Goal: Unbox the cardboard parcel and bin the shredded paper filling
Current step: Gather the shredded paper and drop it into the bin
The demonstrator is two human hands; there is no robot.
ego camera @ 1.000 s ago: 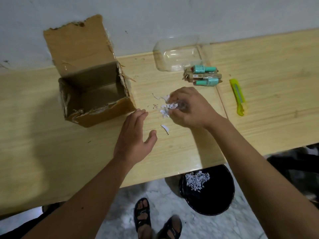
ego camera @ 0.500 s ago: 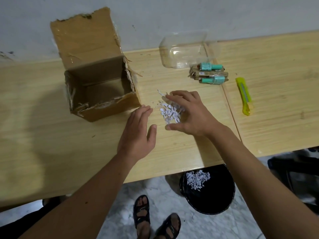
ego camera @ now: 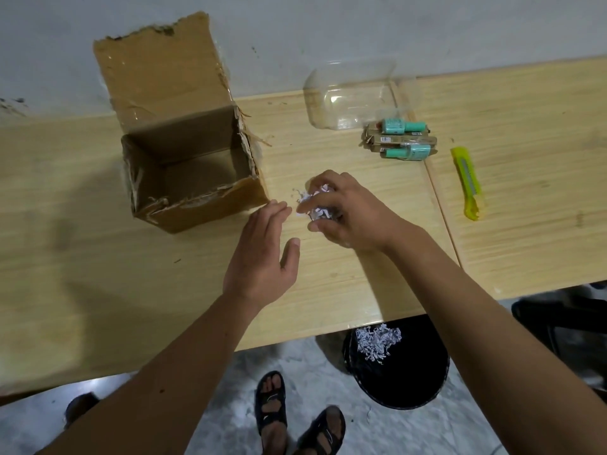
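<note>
White shreds (ego camera: 313,205) sit bunched on the desk (ego camera: 98,257) beside the box (ego camera: 184,165), my right hand (ego camera: 348,211) curled around them, left hand (ego camera: 262,257) flat, fingers apart. I'd squeeze tight, then carry to the bin (ego camera: 410,385).

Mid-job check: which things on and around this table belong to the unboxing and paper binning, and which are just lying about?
Part of the job:
- cardboard box, open, looks empty
- shredded paper, gripped by the right hand
- left hand, open beside it
- black bin on the floor, shreds already inside

Lying about:
- clear plastic container
- teal bottles with small cartons
- yellow utility knife
</note>
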